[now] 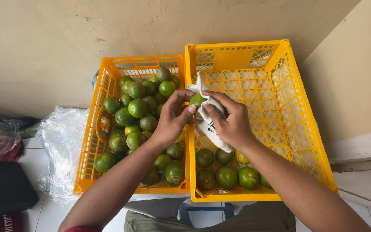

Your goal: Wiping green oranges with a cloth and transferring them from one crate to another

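Nearest the camera, a blue stool edge (205, 211) is seen between the knees, on a white tiled floor (48, 215). At the near left a black bag (3, 187) is set beside a crumpled clear plastic bag (61, 146). Just beyond, two crates stand side by side, touching. In the near end of the yellow crate (297, 129) on the right a few green oranges (226, 176) are gathered. The orange crate (90, 146) on the left is filled with green citrus fruit (137, 107). Above the seam between the crates, one green orange (197, 100) is held up: the left hand (172, 120) has its fingers (188, 112) clasped on the fruit, while the right hand (232, 122) has its fingers clenched on a white cloth (209, 129) pressed against it. Farthest off, a beige wall (108, 25) is seen.
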